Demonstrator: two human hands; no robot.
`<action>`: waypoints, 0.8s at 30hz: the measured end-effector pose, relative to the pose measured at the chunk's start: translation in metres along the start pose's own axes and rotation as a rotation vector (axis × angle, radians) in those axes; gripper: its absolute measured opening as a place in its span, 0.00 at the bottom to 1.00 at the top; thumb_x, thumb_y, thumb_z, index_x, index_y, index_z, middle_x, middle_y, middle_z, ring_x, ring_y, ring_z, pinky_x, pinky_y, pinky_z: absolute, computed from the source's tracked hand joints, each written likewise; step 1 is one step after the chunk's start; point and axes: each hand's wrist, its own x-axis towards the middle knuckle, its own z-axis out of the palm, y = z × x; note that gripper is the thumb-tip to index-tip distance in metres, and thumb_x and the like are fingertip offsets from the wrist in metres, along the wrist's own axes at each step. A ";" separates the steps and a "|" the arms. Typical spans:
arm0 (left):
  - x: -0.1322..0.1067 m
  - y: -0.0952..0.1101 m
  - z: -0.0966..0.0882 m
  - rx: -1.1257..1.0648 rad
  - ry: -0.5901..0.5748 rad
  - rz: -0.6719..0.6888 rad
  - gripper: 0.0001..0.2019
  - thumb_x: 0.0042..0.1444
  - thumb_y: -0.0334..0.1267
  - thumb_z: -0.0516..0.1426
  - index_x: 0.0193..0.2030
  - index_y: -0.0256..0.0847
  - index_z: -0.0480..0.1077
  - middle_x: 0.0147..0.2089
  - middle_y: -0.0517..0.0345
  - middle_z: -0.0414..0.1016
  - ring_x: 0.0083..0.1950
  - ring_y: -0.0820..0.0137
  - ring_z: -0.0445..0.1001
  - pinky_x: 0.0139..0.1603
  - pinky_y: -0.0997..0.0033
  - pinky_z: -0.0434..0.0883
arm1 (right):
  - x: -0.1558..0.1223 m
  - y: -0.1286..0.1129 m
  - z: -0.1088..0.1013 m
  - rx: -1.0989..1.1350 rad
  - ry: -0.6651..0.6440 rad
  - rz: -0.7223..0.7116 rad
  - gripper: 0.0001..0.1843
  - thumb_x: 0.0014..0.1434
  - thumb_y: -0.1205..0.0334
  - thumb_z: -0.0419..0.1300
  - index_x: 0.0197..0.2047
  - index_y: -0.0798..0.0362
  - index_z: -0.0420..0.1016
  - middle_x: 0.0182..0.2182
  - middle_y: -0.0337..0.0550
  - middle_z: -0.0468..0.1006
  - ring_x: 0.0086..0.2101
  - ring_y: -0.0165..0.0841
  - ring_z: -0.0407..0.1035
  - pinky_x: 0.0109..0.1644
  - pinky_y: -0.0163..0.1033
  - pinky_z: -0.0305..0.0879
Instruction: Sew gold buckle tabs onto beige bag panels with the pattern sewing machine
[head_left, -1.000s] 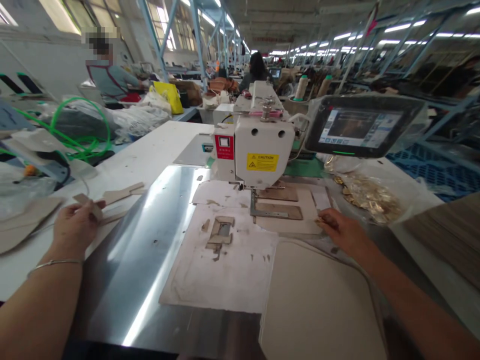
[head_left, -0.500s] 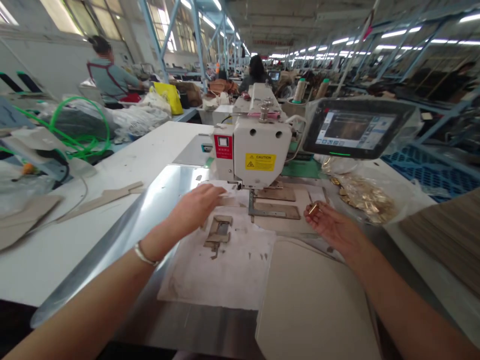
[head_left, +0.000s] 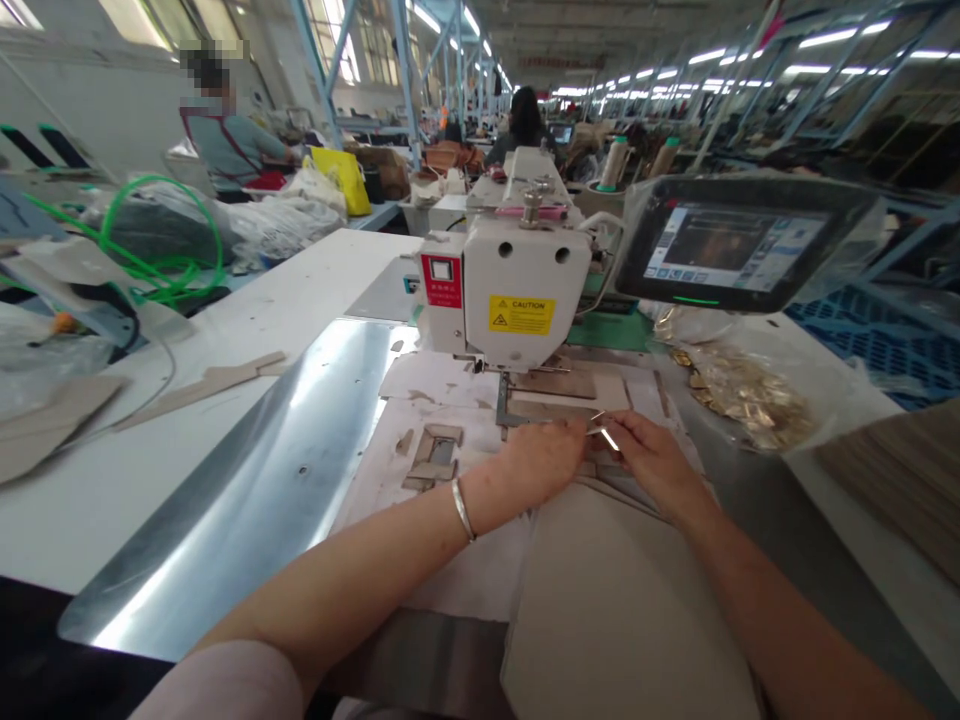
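Observation:
My left hand point(head_left: 536, 462) and my right hand point(head_left: 651, 456) meet just in front of the white sewing machine point(head_left: 525, 290). Between their fingertips is a small shiny metal piece point(head_left: 606, 436), pinched by my right hand's fingers; my left hand's fingers are curled at it too. Both hands hover over a tan leather strip point(head_left: 555, 408) lying in the machine's metal clamp frame point(head_left: 517, 418). A beige template board point(head_left: 442, 470) with a rectangular cut-out lies to the left of my left hand.
A touch screen point(head_left: 739, 245) hangs at the right of the machine. A clear bag of gold metal fittings point(head_left: 742, 395) lies on the right. Tan strips point(head_left: 210, 385) lie on the white table at the left. A green hose point(head_left: 161, 265) coils further left. Other people work behind.
My left hand left the tan strips at the far left and swung right across the template board to my right hand. My right hand lifted a small metal piece and brought it inward.

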 end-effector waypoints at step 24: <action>-0.044 -0.025 0.002 0.041 -0.122 -0.010 0.11 0.62 0.24 0.51 0.50 0.34 0.63 0.40 0.47 0.78 0.41 0.57 0.82 0.37 0.62 0.78 | 0.031 0.003 -0.046 -0.460 -0.297 -0.146 0.19 0.60 0.43 0.54 0.32 0.51 0.71 0.22 0.38 0.69 0.25 0.32 0.63 0.30 0.36 0.57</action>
